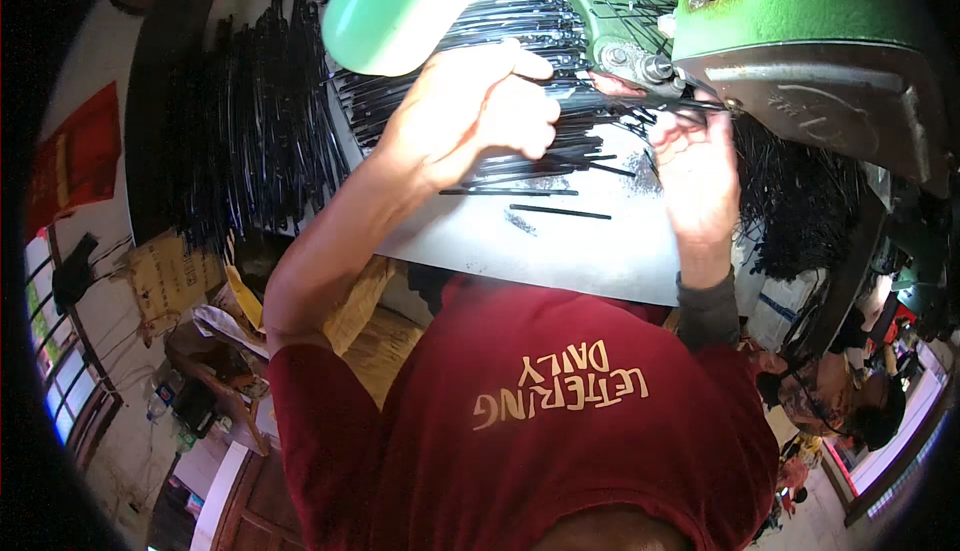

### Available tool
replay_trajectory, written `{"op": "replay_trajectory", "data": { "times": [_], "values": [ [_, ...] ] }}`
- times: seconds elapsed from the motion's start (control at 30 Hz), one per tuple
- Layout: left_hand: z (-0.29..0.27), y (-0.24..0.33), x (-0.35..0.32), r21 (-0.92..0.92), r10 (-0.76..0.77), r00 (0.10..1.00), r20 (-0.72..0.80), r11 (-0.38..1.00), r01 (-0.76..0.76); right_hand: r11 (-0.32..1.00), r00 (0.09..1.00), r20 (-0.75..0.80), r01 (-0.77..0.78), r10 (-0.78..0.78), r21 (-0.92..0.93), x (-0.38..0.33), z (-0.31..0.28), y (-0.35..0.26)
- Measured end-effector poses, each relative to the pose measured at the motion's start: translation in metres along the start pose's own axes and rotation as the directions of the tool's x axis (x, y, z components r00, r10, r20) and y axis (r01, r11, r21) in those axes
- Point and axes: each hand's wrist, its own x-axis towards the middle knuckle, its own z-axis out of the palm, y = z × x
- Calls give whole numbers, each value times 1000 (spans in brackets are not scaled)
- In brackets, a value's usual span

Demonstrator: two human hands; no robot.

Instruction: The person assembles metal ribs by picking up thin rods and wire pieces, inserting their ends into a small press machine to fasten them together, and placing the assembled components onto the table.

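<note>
My left hand (475, 116) is over a heap of thin black rods (540, 21), its fingers curled closed. What it grips, if anything, is hidden by the fingers. Under the green machine head (800, 6), my right hand (698, 186) is raised with its fingertips closed around a thin black rod (700, 105). This rod lies close to the machine's metal clamp (640, 66). More loose rods are scattered on the pale worktable (470, 246) between my hands, and one short rod (560, 212) lies by itself nearer to me.
A thick bundle of black rods (265, 121) lies at the left of the table. A rounded green lamp shade (385, 11) hangs over the work. Dark rods pile up (800, 201) on the right, below the machine. Another person (845, 401) is at the lower right.
</note>
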Motion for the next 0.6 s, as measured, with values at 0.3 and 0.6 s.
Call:
{"op": "replay_trajectory", "data": {
  "times": [0.3,0.6],
  "values": [
    [39,-40,49,-235,312,948,68,928,-289,982,981,-68,176,-180,-67,18,-11,-7],
    [46,-49,61,-235,396,918,29,895,-379,972,970,-109,204,-217,-120,14,-12,-6]
  ]
}}
